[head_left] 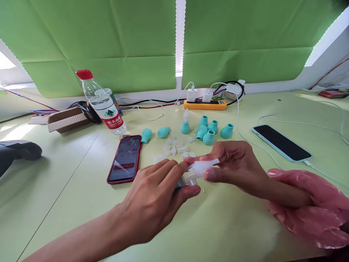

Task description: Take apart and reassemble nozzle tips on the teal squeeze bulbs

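Between my two hands is a small bulb syringe in parts. My left hand [156, 193] is closed around its teal bulb, mostly hidden by the fingers, with a clear plastic connector [191, 178] sticking out. My right hand [236, 167] pinches a translucent white nozzle [204, 166] between thumb and fingers, touching the connector's end. Just beyond lie several loose clear plastic pieces [182, 149]. Behind them stands a teal bulb with a nozzle on it [185, 126]. Several bare teal bulbs [209, 137] cluster to its right, and two more teal bulbs [146, 135] lie to its left.
A phone showing a timer [124, 160] lies left of the pieces, near a water bottle [106, 109] and an open cardboard box [69, 118]. At the back is an orange power strip [204, 105]. On the right are a charging phone [282, 143] and a pink plastic bag [308, 207] around my right forearm.
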The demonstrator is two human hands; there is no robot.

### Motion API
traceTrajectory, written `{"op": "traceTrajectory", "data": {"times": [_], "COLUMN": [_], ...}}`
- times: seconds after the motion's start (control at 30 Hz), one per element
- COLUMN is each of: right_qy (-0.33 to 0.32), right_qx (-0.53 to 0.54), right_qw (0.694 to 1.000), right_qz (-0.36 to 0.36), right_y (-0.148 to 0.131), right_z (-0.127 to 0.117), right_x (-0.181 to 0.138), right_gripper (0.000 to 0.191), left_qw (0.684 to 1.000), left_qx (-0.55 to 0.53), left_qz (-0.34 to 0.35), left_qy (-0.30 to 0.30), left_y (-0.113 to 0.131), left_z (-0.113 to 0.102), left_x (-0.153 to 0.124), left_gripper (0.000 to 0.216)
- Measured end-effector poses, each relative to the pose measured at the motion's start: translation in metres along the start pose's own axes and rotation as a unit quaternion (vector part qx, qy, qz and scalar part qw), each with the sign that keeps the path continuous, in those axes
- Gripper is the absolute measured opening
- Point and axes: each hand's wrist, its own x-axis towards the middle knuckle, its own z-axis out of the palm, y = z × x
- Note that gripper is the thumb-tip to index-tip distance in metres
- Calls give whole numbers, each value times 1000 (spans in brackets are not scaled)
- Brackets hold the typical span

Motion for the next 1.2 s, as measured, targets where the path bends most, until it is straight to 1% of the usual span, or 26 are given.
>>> {"op": "traceTrajectory", "data": {"times": [0.17, 0.3, 0.37, 0.47, 0.53, 0.6, 0.63, 0.67, 0.73, 0.77, 0.8, 0.83, 0.87, 0.93, 1.0, 1.07, 1.2], "right_qy": [-10, -14, -1, 17, 58, 118, 136, 140, 114, 98, 86, 79, 75, 70, 71, 69, 44], "right_qx": [-21, -14, -29, -78, -142, -246, -310, -374, -478, -513, -537, -555, -566, -581, -598, -619, -634], "right_qw": [999, 999, 999, 997, 986, 956, 934, 910, 866, 849, 836, 826, 820, 811, 798, 782, 771], "right_qz": [23, 32, 20, -13, -58, -103, -113, -114, -94, -82, -69, -56, -43, -16, 7, 24, 44], "right_y": [-1, 2, 3, 2, 1, -1, -2, -2, -1, 0, 2, 4, 5, 8, 8, 6, -1], "right_z": [-4, -4, -3, -7, -14, -27, -34, -42, -57, -63, -68, -71, -74, -76, -76, -75, -77], "right_x": [2, 2, 2, 6, 12, 19, 23, 27, 34, 37, 40, 42, 44, 46, 47, 47, 45], "right_gripper": [21, 17, 17, 16, 18, 21, 21, 20, 20, 20, 20, 20, 20, 18, 18, 20, 22], "left_qw": [999, 999, 999, 995, 992, 986, 979, 966, 930, 912, 899, 890, 887, 891, 902, 913, 937], "left_qx": [40, 21, -12, -42, -33, 1, 24, 47, 92, 110, 124, 136, 146, 155, 147, 132, 114], "left_qz": [17, 31, 22, -18, -44, -78, -94, -105, -105, -97, -87, -76, -66, -46, -33, -36, -47], "left_qy": [-7, -22, -41, -90, -110, -145, -181, -231, -340, -383, -412, -428, -433, -424, -406, -384, -327], "left_y": [0, -8, -13, -20, -24, -28, -31, -33, -38, -40, -42, -44, -46, -50, -54, -57, -60], "left_z": [-1, 3, 7, 12, 11, 7, 5, 2, -1, 0, 2, 6, 11, 23, 35, 44, 52], "left_x": [4, 2, 1, 3, 4, 6, 6, 5, 2, 0, -3, -6, -9, -13, -15, -15, -11], "left_gripper": [21, 25, 27, 32, 39, 43, 42, 39, 29, 26, 24, 24, 23, 18, 16, 17, 33]}}
